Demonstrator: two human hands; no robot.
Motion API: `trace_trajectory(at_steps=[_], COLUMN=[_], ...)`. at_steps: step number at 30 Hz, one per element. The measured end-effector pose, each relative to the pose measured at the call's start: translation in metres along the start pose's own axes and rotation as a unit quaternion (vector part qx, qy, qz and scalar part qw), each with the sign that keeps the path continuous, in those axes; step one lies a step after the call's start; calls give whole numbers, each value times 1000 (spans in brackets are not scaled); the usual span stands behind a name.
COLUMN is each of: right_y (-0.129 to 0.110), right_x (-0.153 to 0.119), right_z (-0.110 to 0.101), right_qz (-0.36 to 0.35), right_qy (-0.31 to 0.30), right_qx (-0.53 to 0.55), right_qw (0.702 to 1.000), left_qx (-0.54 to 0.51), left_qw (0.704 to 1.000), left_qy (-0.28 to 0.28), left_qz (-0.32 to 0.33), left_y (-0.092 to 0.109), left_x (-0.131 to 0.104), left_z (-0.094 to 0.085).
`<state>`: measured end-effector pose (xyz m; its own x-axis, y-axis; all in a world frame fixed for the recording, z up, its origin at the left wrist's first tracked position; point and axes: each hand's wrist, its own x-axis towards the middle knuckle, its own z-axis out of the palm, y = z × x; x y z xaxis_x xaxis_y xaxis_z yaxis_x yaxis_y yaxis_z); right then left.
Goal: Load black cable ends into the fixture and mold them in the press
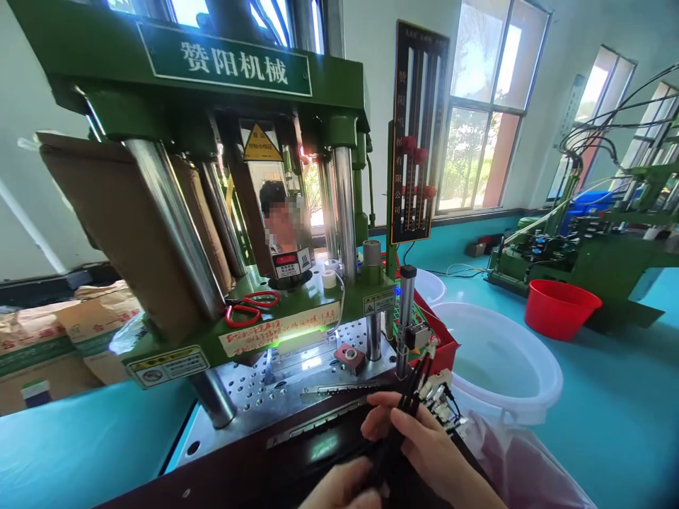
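My right hand [424, 438] is closed around a bundle of thin black cables [411, 389], with the thumb lying over it. Small light-coloured ends stick up from the top of the bundle. Lower down, my left hand [342, 486] is blurred by motion, its fingers curled against the lower part of the same cables. Just beyond my hands, long metal mould strips [318, 423] lie at the press's front edge. Beside my right hand is a heap of small metal connectors [443, 404] with black leads.
A green press [339, 311] with steel columns stands ahead, red-handled scissors [252, 308] on its ledge. A perforated steel plate [249, 389] carries a small block [350, 355]. At right are a red bin [448, 346], a white tub [535, 367] and a red tub [559, 311]. A person shows behind the press.
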<state>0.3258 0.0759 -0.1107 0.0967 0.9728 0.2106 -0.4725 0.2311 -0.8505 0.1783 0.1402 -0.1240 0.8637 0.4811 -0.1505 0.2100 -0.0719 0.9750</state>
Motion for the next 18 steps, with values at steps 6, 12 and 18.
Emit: trace_trajectory(at_steps=[6, 12, 18], right_y=[-25, -22, -14], right_x=[-5, -3, 3], right_z=[-20, -32, -30], right_qz=[-69, -51, -40], right_qy=[96, 180, 185], right_qx=[-54, -169, -133], right_qw=[992, 968, 973], left_qx=[-54, 52, 56], left_qw=[998, 992, 995], left_qy=[7, 99, 74], left_qz=[33, 59, 38], left_y=[50, 41, 39], left_x=[39, 47, 45], left_z=[15, 24, 24])
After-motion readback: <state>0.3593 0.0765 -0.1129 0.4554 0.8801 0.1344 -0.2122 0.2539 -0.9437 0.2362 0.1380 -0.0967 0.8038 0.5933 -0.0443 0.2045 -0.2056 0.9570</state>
